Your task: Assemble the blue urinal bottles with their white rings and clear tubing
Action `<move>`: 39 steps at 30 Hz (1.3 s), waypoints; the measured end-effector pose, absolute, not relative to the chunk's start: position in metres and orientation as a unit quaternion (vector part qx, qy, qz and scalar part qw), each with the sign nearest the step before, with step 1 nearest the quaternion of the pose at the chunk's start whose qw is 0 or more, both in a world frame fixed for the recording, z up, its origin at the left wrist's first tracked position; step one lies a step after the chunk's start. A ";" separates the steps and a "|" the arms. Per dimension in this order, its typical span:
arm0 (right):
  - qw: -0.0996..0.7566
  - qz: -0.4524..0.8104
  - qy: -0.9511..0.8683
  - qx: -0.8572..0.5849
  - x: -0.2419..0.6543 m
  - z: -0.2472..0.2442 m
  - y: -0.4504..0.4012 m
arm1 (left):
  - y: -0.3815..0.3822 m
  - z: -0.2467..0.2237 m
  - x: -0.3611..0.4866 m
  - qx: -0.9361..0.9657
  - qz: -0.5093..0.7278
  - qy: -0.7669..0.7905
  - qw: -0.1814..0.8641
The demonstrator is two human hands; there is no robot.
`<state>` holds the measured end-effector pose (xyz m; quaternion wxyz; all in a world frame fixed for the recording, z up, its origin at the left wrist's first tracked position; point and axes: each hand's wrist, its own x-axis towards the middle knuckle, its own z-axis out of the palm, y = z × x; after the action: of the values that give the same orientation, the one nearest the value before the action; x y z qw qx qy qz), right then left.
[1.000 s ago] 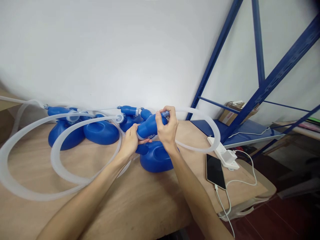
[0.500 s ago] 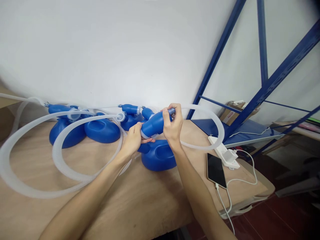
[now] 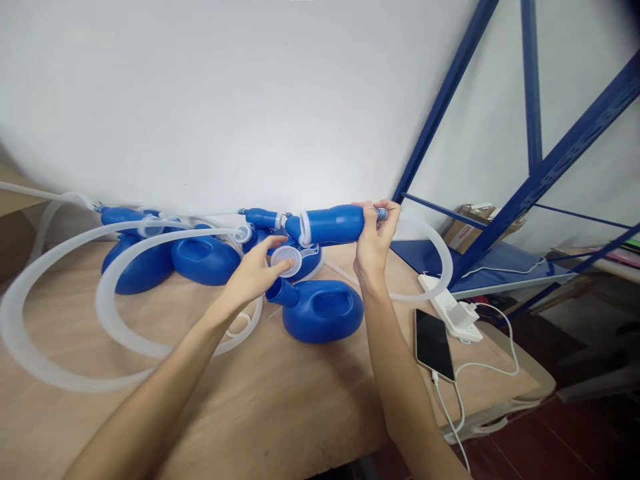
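Observation:
My right hand [image 3: 377,230] is closed round the narrow end of a blue plastic tube piece [image 3: 335,225], held level above the table with its white-rimmed wide end to the left. A grey ribbed connector [image 3: 382,214] shows at that narrow end, and a translucent hose loops away on the right. My left hand [image 3: 257,270] pinches a round translucent white cap [image 3: 286,261], thumb on its face; a thin strap runs from the cap toward the right. Just below lies a blue plastic bottle [image 3: 323,311] with a moulded grip, its open neck pointing left.
Several blue bottles, one of them here [image 3: 205,259], lie along the wall with coiled translucent hose [image 3: 107,300] before them. On the right are a phone [image 3: 433,343] on a cable, a white power strip [image 3: 445,303] and a blue metal rack [image 3: 445,107]. All stand on a wooden table [image 3: 280,413] or beside it.
The tube piece has moved right and up and turned level, now in my right hand alone. My left hand has come off it and holds the white cap. The bottle below is uncovered.

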<state>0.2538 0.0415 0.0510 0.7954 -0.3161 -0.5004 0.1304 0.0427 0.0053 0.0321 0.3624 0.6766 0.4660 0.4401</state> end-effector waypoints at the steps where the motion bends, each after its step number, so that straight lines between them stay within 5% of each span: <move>1: 0.797 0.150 -0.494 -0.315 0.254 0.052 0.042 | 0.006 0.035 0.038 0.709 0.445 0.460 0.297; 3: 0.796 0.187 -0.487 -0.306 0.251 0.054 0.038 | 0.004 0.043 0.032 0.751 0.442 0.438 0.220; 7: 0.776 0.240 -0.513 -0.277 0.233 0.058 0.019 | -0.012 0.054 0.034 0.793 0.369 0.397 0.278; 10: 0.768 0.254 -0.525 -0.264 0.219 0.061 0.005 | -0.018 0.053 0.042 0.775 0.427 0.384 0.264; 19: 0.741 0.298 -0.544 -0.257 0.229 0.062 0.009 | -0.006 0.048 0.025 0.888 0.355 0.291 0.031; 26: 0.750 0.247 -0.539 -0.293 0.224 0.059 0.009 | -0.002 0.039 0.025 0.868 0.301 0.377 -0.121; 39: 0.690 0.226 -0.626 -0.286 0.224 0.056 0.011 | 0.041 0.031 -0.040 0.806 0.241 0.463 0.280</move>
<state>0.2237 0.0112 0.0556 0.6896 -0.2856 -0.6260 0.2258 -0.0404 0.0406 0.0307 0.2804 0.8057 0.4627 0.2412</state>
